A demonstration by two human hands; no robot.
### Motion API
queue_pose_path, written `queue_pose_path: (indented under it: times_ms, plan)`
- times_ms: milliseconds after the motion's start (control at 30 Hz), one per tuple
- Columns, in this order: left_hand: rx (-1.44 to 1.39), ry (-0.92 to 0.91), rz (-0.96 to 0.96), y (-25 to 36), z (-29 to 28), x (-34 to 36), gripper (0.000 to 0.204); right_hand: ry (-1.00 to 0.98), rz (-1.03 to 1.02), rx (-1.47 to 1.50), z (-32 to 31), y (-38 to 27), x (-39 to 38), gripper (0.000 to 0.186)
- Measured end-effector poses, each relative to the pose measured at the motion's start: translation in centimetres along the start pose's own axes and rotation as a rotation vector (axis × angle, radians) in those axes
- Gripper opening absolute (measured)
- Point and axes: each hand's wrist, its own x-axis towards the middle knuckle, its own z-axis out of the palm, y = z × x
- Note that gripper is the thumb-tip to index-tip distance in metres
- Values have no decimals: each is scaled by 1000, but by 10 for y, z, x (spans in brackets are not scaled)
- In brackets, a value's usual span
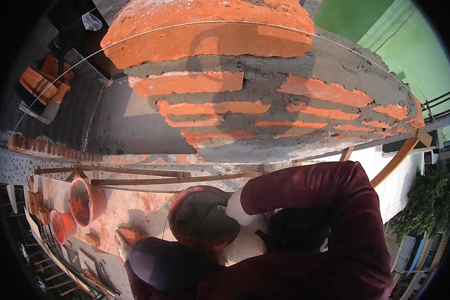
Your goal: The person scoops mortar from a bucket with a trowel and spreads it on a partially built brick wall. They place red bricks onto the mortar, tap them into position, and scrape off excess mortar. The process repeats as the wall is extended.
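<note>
My right hand [238, 207], in a white glove, reaches into a round bucket [177, 239] of wet grey mortar [200, 217]. Its fingers look closed, but what they hold is hidden by the hand and the mortar. Down at the left, beside my knee, my left hand [122, 247], also in a pale glove, grips an orange brick [131, 233] at its edge. Ahead of me rises a brick wall [210, 42] with grey mortar joints. A taut white string [240, 22] runs across its upper course.
Two orange-red buckets [103, 200] stand on the planks at the left, near stacked bricks [34, 200] and a brick piece [92, 240]. Wooden bars [135, 172] lie between the planks and the wall. A slanted timber [397, 160] stands at the right. Scaffold edges drop away lower left.
</note>
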Motion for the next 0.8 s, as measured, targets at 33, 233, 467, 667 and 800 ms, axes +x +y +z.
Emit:
queue_pose_path:
  times_ms: [33,233,467,667,800]
  plan:
    - [-9,1,1,-5,3,3,110,-14,-30,-14,6,5,16,34]
    - [-126,-16,89,-30,11,22,87,-37,-96,72,20,9,44,41]
    - [-867,437,1091,154,-253,-145,33,92,67,-81,27,21,58,62]
    - [114,1029,1722,386,-426,-207,34,60,124,-22,11,17,46,68]
    - [277,955,1596,441,-441,-183,38,121,122,-22,20,25,40,68]
